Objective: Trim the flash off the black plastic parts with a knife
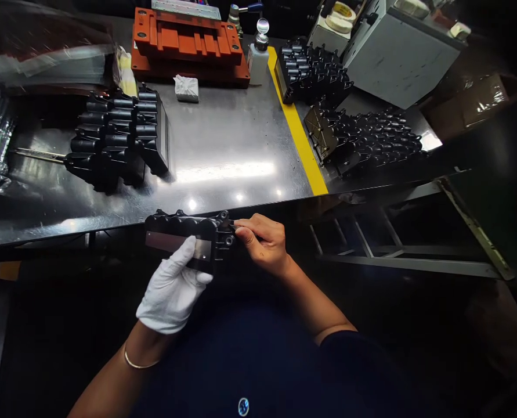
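Hands (171,290) at blk part (203,229), nr bench edge (258,202).

Looks forward and steeply down from head height, above a dark shirt (249,354); sits near the left hand (171,287) and right hand (264,241), both around mid-frame; takes in the worktop (223,133) beyond, across the upper part, with its front edge (241,206) slanting upward to the right

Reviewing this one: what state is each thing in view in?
left hand: gloved, closed on the black part
right hand: bare, fingers pinched at its end
black part: held up
left-side black parts: grouped together
right-side black parts: grouped together
bottle: upright
small white block: lying flat
orange fixture: on the bench
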Tool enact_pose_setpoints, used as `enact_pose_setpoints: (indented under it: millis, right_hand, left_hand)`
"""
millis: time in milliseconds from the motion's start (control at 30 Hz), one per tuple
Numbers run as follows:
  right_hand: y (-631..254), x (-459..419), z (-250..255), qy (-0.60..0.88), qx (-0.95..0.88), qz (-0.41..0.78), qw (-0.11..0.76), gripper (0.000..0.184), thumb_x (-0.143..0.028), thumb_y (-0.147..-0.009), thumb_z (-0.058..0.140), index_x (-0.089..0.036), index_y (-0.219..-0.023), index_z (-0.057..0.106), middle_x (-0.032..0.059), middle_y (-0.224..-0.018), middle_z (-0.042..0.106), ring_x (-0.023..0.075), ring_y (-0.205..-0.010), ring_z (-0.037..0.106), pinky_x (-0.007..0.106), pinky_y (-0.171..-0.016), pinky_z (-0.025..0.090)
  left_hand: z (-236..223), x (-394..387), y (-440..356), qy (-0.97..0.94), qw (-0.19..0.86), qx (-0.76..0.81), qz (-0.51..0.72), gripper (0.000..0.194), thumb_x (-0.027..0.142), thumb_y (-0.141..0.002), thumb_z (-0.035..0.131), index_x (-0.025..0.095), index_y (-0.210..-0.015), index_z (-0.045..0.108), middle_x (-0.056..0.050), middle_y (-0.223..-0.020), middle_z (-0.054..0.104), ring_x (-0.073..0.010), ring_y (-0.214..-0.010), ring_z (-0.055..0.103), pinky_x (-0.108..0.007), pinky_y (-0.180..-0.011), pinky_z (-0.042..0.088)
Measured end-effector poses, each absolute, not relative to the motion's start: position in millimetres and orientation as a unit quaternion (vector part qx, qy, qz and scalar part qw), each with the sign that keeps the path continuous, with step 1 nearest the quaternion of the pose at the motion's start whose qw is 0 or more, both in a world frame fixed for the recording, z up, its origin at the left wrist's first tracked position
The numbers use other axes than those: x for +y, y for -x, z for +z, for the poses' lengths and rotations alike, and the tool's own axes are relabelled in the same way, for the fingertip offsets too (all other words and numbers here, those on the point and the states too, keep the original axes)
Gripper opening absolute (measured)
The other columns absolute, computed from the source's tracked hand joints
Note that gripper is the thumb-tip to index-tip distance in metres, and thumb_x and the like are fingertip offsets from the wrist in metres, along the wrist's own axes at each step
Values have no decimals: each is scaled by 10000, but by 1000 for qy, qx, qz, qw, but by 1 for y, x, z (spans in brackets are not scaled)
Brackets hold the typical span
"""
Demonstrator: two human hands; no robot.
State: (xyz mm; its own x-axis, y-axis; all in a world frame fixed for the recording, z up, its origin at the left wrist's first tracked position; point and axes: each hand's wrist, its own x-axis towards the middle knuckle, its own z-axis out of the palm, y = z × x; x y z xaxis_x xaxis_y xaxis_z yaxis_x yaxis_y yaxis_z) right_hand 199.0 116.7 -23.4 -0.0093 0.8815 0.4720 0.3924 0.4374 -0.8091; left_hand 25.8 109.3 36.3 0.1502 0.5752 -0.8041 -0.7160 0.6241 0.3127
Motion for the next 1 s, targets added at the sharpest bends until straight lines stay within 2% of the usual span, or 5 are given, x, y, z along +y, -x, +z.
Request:
enact_pose_setpoints:
  millis: [333,500,633,833,1000]
  right_hand:
    - [-189,123,-29,476,-657,228,538,242,-335,-925,591,-192,-869,778,47,-738,743,121,-600,606,268,-587,497]
    - [-201,133,-42,599,-552,262,517,367,-466,-918,573,-188,-781,770,37,-707,713,146,-651,629,285,-642,499]
    - [-210,121,-24,559,-595,328,476,340,-445,-933,564,-187,-866,775,29,-714,686,132,-672,614,268,-631,483]
    - [-209,101,10,445,-685,406,409,302,-395,-954,547,-202,-898,771,24,-742,700,109,-646,590,248,-613,482]
    - [-207,101,9,443,-685,411,406,288,-351,-948,557,-184,-830,760,9,-679,657,96,-604,559,234,-588,463]
  left_hand:
    - [26,111,-17,81,764,474,431,430,67,-1005,308,160,-834,691,13,-667,746,-108,-496,691,-144,-323,492]
    - [15,93,-4,44,771,437,461,283,-38,-832,594,185,-697,704,60,-615,718,-79,-500,685,-139,-590,617]
    - [16,93,-7,-49,757,441,479,150,43,-696,773,165,-644,703,46,-532,665,-110,-405,624,-164,-407,563]
    - [15,101,-14,-184,672,460,550,443,116,-694,829,259,-1097,714,-10,-1026,775,-207,-860,748,-230,-647,635]
    - [12,98,-14,-258,604,485,578,502,70,-641,849,248,-1092,716,-1,-981,783,-227,-1035,717,-253,-872,595]
